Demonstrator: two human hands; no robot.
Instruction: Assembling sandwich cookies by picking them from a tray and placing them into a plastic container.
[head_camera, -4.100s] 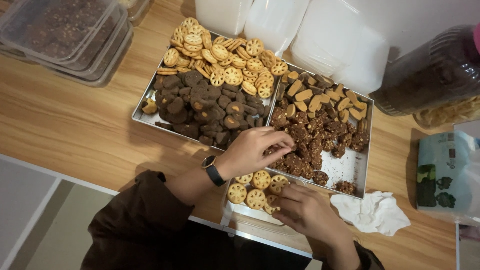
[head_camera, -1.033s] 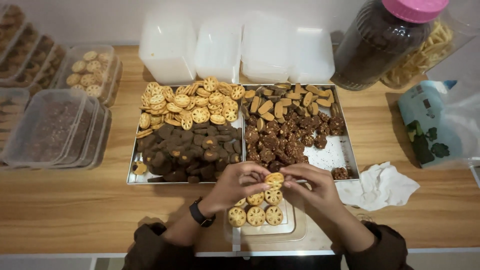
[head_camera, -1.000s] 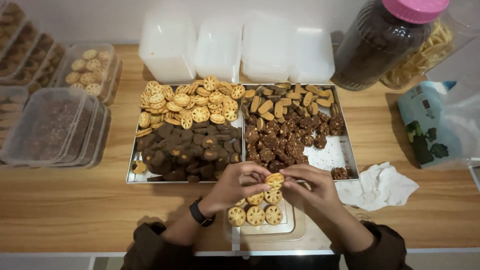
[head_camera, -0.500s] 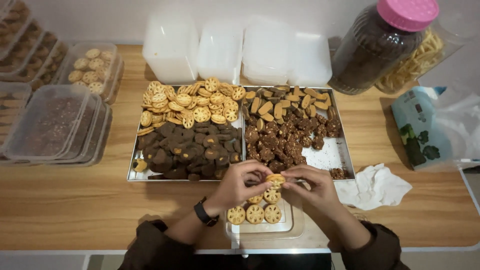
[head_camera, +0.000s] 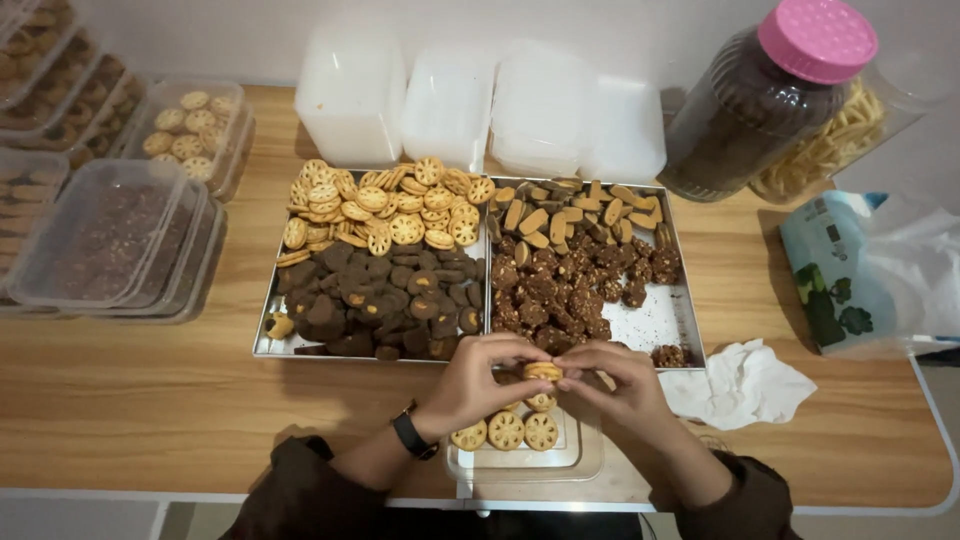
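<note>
Both hands meet at the near edge of the table, fingertips pinched from opposite sides on one round, golden, hole-patterned biscuit (head_camera: 543, 371). The left hand (head_camera: 478, 385) closes on its left rim with thumb and forefinger, and the right hand (head_camera: 612, 378) closes on its right rim in the same way; neither is nearer, since the biscuit sits between the two sets of fingertips and touches both. It is a disc and so has no long axis; it is seen nearly edge-on, its flat faces turned roughly up and down. Directly beneath the fingers lies a shallow clear plastic container (head_camera: 580, 460), and the held biscuit hangs just above the far end of its row of biscuits (head_camera: 506, 430), three of which lie flat side by side while a fourth (head_camera: 541, 402) is half hidden under the hands. Just beyond the fingertips runs the near rim of the right metal tray (head_camera: 660, 320), which holds dark crumb-coated pieces and tan oblong biscuits; beside it, the left metal tray (head_camera: 268, 345) holds more golden rounds and dark rounds. A crumpled white tissue (head_camera: 738, 385) lies to the right of the right hand.
</note>
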